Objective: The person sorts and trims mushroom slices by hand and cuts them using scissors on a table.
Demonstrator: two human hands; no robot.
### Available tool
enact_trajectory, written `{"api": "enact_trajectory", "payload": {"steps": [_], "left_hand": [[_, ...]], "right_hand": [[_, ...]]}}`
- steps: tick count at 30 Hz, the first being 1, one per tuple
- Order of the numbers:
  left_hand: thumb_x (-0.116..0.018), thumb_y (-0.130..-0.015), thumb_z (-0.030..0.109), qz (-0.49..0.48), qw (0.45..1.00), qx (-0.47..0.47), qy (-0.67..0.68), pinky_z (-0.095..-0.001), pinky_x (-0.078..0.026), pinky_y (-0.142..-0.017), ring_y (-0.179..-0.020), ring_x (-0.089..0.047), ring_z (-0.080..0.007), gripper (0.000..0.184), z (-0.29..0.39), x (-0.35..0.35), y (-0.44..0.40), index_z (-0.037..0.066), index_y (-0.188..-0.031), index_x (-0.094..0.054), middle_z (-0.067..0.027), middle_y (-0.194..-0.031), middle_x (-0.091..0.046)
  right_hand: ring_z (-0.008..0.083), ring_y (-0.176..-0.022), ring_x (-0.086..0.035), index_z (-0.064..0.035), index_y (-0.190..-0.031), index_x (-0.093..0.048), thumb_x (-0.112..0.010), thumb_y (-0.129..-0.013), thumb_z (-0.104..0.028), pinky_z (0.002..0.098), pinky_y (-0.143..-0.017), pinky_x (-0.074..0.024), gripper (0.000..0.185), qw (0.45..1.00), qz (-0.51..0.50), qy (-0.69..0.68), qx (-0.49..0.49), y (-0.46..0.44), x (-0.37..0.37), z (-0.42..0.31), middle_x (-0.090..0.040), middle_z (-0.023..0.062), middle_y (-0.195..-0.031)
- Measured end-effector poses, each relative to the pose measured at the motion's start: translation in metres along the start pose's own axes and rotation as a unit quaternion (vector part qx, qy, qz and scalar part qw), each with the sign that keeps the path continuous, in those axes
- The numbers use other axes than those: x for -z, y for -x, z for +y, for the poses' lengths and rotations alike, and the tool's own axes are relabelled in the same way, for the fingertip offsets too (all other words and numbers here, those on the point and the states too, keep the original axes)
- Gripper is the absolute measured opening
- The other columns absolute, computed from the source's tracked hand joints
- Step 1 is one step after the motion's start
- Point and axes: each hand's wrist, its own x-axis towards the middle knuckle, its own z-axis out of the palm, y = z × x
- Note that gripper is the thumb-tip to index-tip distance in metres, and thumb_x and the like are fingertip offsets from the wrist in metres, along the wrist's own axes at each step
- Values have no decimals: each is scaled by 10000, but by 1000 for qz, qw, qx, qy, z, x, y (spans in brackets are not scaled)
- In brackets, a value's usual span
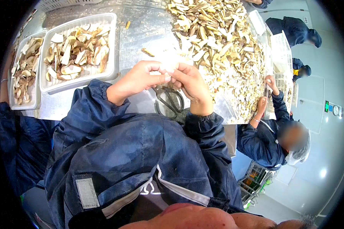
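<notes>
My left hand (140, 79) and my right hand (193, 87) meet fingertip to fingertip above the metal table. Both are closed in a pinch. Bright glare washes out the spot between them, so whatever they hold, if anything, cannot be made out. Below them lies a pair of scissors (171, 101) with dark loop handles, partly hidden by my right hand. A large heap of sliced mushrooms (221, 42) spreads to the right of my hands. To the left stands a clear plastic tray (113, 49) holding bigger mushroom slices.
A second tray (37, 97) of mushroom pieces stands at the far left, beside another person's arm. On the right, a co-worker (263, 141) reaches over the heap's edge. White baskets (282, 51) line the far side. Single mushroom pieces (148, 52) lie on the table.
</notes>
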Motion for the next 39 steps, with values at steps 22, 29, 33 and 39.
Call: {"api": "enact_trajectory", "payload": {"steps": [22,29,33,39], "left_hand": [[-608,-983,246,56,958,51,277,-224,-446,-576,-778,-627,-111,151,11,3,1,105,-1034,-623,-12,-908,-654],[-599,-991,247,86,956,19,279,-267,-497,-681,-881,-647,-145,185,11,9,2,99,-1101,-615,-34,-999,-662],[-573,-1016,282,89,950,24,297,-267,-510,-693,-909,-655,-144,244,7,8,0,107,-1183,-599,-33,-1027,-667],[-504,-1050,318,92,917,24,387,-262,-540,-714,-971,-673,-167,334,9,-1,0,72,-1264,-573,-66,-1087,-675]], "right_hand": [[327,-761,-648,-75,-947,-724,-717,-855,-257,408,-668,-507,205,757,291,567,144,-16,28,-5,-657,134,-898],[312,-762,-649,-79,-976,-739,-705,-866,-266,417,-694,-503,220,617,387,635,257,-62,36,3,-664,110,-864],[323,-758,-680,-60,-970,-730,-737,-824,-231,412,-635,-519,225,655,364,631,201,-50,32,1,-684,124,-881],[170,-586,-595,-10,-972,-734,-742,-829,-190,327,-564,-466,230,909,214,315,169,-9,-5,-13,-670,83,-699]]}}
